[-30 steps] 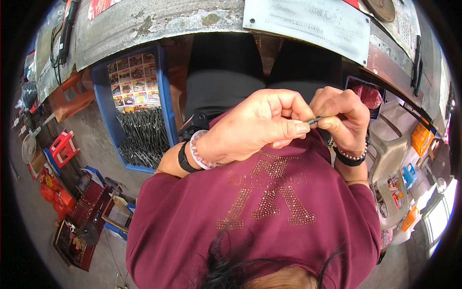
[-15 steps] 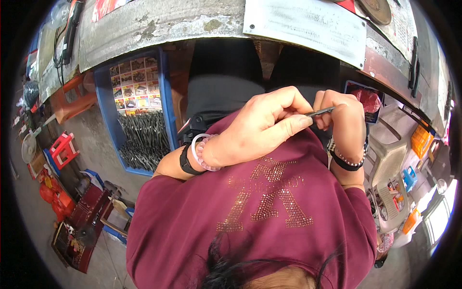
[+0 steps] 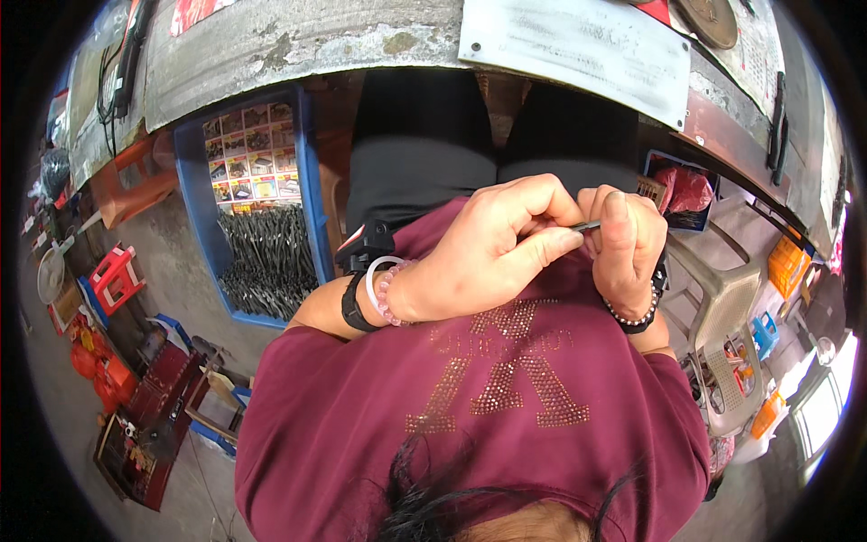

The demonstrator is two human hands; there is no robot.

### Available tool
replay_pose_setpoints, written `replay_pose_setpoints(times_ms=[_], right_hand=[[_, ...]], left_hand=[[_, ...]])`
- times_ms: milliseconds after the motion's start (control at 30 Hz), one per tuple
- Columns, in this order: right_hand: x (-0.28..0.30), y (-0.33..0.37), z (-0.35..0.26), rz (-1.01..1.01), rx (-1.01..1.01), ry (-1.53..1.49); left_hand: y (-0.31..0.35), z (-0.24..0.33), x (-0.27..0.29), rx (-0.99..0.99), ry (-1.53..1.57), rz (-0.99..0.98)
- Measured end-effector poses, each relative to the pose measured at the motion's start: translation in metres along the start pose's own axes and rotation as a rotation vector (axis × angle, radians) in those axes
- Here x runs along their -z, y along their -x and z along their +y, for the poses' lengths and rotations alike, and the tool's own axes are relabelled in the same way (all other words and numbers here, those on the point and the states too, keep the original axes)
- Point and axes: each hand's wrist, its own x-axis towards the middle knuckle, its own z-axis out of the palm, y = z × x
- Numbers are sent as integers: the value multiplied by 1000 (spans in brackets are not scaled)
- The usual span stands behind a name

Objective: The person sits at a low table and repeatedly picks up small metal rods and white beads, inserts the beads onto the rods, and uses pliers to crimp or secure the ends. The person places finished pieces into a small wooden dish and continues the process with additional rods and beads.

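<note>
In front of my belly, my left hand (image 3: 497,248) is closed, its thumb and forefinger pinching a thin dark metal-looking piece (image 3: 589,225). Only a short length of that piece shows; its kind cannot be made out. Against its other end, the curled fingers of my right hand (image 3: 628,244) are closed on it, with the thumb pointing up. Both hands almost touch each other above the dark trousers (image 3: 424,135).
Along the far side runs a worn grey table (image 3: 316,50) with a white metal plate (image 3: 573,59) at its edge. To the left stands a blue crate (image 3: 316,199) of many thin black pieces. A beige plastic chair (image 3: 722,298) is on the right.
My right hand has come left and lower, turning toward my left hand, so less of the dark piece shows. The left hand has shifted only slightly.
</note>
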Motion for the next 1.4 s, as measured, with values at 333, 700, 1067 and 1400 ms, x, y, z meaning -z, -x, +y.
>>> replay_pose_setpoints(times_ms=[333,700,1067,1400], right_hand=[[134,-33,22,826,108,832],[277,-40,102,769,-264,1537],[123,-41,3,544,-82,-204],[6,-115,-73,28,287,733]], left_hand=[[-11,29,21,-394,66,171],[-3,49,97,-810,117,608],[-67,35,95,-860,-55,437],[-78,32,94,-816,-176,440]])
